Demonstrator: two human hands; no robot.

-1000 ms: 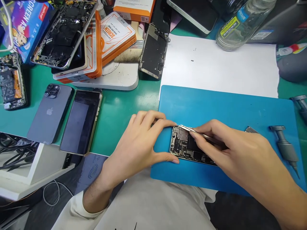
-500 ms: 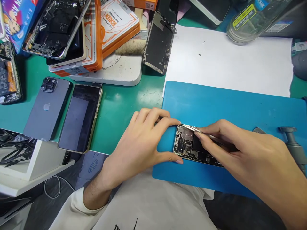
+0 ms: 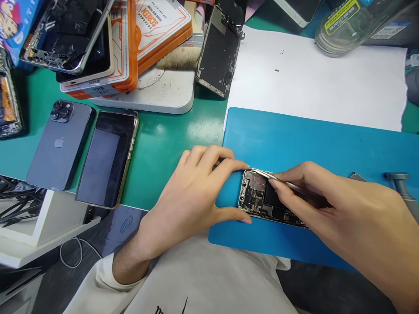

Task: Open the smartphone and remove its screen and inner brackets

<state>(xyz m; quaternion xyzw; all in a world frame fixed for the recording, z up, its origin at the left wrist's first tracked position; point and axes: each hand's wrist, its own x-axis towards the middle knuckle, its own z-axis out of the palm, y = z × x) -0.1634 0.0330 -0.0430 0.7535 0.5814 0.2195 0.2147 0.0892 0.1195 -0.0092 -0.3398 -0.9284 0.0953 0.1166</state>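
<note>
An opened phone (image 3: pixel 258 194) lies on the blue mat (image 3: pixel 288 131), its circuit board and dark inner parts exposed. My left hand (image 3: pixel 199 196) grips the phone's left end between thumb and index finger, one at each long edge. In my right hand (image 3: pixel 327 200) is a pair of metal tweezers (image 3: pixel 273 175), pinched between thumb and fingers. The tweezers' tips reach the phone's upper edge near its left corner, close to my left index fingertip. Whether the tips hold anything is too small to tell. My right hand covers the phone's right part.
To the left lie a blue-grey phone (image 3: pixel 59 144) and a dark-screened phone (image 3: pixel 108 159). Orange-edged boxes (image 3: pixel 160 32), a brush (image 3: pixel 180 56) and a detached phone screen (image 3: pixel 219 52) sit behind. White paper (image 3: pixel 314 87), a clear bottle (image 3: pixel 343 35) and a grey tool (image 3: pixel 401 185) are at right.
The whole view has shifted slightly, with the left-side objects sliding left and the phone a little right. Both hands keep nearly the same pose, and the tweezers stay at the phone's upper edge.
</note>
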